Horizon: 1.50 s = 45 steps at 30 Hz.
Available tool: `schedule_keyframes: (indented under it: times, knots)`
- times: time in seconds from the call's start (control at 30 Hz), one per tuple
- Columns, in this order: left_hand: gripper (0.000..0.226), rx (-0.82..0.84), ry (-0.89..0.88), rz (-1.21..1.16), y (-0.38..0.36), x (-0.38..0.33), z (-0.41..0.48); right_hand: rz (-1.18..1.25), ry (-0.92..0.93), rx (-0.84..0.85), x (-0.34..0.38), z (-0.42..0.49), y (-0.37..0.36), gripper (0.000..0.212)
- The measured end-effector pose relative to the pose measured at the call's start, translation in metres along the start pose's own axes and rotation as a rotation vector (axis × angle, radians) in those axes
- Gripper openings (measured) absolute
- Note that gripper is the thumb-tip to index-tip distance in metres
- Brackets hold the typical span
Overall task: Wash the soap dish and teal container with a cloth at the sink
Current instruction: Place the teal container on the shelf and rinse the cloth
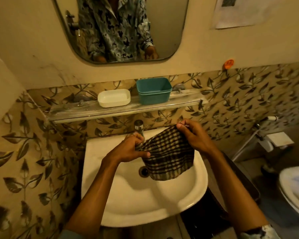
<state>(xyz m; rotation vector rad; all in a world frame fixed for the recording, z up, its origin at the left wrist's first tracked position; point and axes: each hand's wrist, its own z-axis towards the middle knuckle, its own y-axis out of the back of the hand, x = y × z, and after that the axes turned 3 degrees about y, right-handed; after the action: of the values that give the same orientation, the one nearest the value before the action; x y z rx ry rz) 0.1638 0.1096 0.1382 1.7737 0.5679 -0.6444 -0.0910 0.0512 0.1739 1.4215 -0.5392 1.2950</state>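
Checked cloth (pixel 169 156), dark and pale plaid: hanging spread between both hands over the basin of the white sink (pixel 110 195), its lower edge drooping just beside the drain (pixel 143 171). Left hand (pixel 129 150): fingers curling round the bunched left edge of the cloth, gripping it below the tap (pixel 139 126). Right hand (pixel 195 135): thumb and fingers pinching the cloth's upper right corner, holding it higher than the left side. White soap dish (pixel 114 97): sitting upright on the glass shelf (pixel 72 110) above the sink, left of centre, untouched by either hand. Teal container (pixel 154 91): standing on the same shelf just to the right of the soap dish, open top facing up, the two apart by a small gap. Mirror (pixel 162 23): hanging on the wall above the shelf, reflecting a patterned shirt. Leaf-patterned tiles (pixel 240 104): covering the wall behind shelf and sink. Orange hook (pixel 229 63): sticking to the wall above the tiles, right of the mirror. Toilet (pixel 293 190): showing at the right edge.
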Motion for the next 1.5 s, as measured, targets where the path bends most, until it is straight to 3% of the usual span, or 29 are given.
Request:
schedule_keyframes:
  times: [0.1,0.2,0.3,0.43,0.67,0.93,1.17,1.33,1.5]
  knots:
    - [0.021,0.139,-0.100,-0.214,0.000,-0.015,0.007,0.009,-0.031,-0.091,-0.003,-0.023,0.034,0.023]
    - [0.005,0.201,-0.222,-0.241,-0.011,-0.030,0.015,0.061,-0.079,-0.207,-0.005,-0.057,0.062,0.019]
    - [0.013,0.284,-0.307,-0.328,-0.037,-0.051,0.029,0.102,-0.109,-0.289,-0.012,-0.103,0.085,0.019]
    - [0.014,0.429,-0.289,-0.401,-0.085,-0.076,0.047,0.134,-0.181,-0.363,-0.042,-0.175,0.108,0.020]
    - [0.021,0.566,-0.299,-0.205,-0.190,-0.133,0.123,0.193,-0.471,-0.439,-0.128,-0.243,0.152,0.019]
    - [0.007,0.571,-0.290,0.039,-0.295,-0.181,0.263,0.226,-0.586,-0.583,-0.246,-0.234,0.215,0.015]
    - [0.015,0.506,-0.233,0.319,-0.372,-0.178,0.367,0.088,-0.706,-0.632,-0.368,-0.190,0.238,0.017]
    - [0.026,0.400,-0.215,0.416,-0.389,-0.181,0.407,0.002,-0.764,-0.693,-0.403,-0.162,0.248,0.020]
    - [0.016,0.269,-0.260,0.343,-0.390,-0.182,0.421,-0.150,-0.711,-0.785,-0.408,-0.146,0.249,0.021]
